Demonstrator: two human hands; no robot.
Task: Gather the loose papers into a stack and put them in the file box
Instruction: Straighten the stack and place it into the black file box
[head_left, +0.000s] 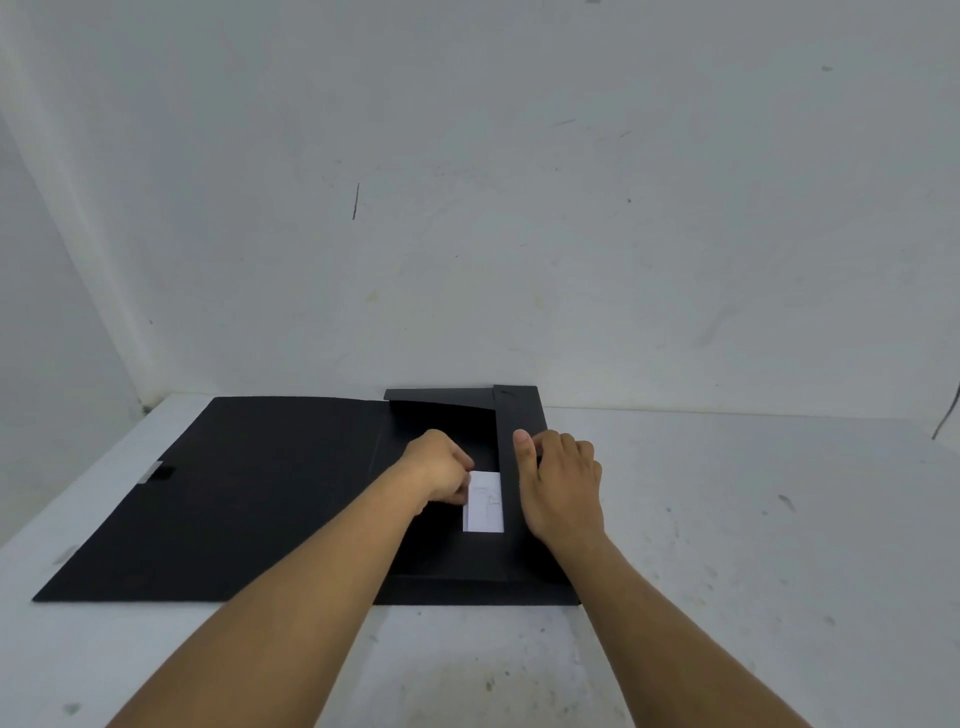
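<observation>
Hands (441, 465) (563, 480) — papers (484, 503) between, inside file box (260, 493)

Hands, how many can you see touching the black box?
2. The left hand is inside the file box, fingers on the white papers. The right hand grips the box's side flap. More papers may hide underneath.

1 file box (249, 493), 1 paper stack (485, 506), 2 hands
</observation>
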